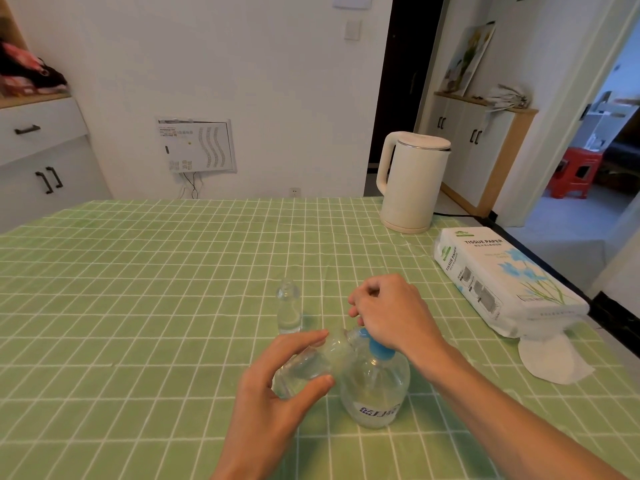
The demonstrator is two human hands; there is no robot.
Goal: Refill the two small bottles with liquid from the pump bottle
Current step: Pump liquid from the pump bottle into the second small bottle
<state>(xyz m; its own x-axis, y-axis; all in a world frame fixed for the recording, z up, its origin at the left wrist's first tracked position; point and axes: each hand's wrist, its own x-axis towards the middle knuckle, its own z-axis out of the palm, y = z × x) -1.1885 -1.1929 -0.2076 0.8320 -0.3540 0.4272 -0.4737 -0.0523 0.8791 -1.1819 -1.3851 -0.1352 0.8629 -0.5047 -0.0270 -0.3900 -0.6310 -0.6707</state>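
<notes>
Your left hand (pixel 277 386) wraps thumb and fingers round the tilted small bottle (pixel 311 365), its mouth at the pump bottle (pixel 374 393). Your right hand (pixel 391 313) curls over the pump head, and I cannot tell whether it grips the spout. If the mouth drifts off as you press, liquid may spill on the tablecloth (pixel 138 306), and a jolt could topple the other small bottle (pixel 288 311) standing just behind.

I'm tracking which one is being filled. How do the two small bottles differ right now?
The far small bottle stands upright on the tablecloth; the near small bottle is tilted toward the pump bottle. The far one is untouched; the left hand grips the near one. Both are clear.
</notes>
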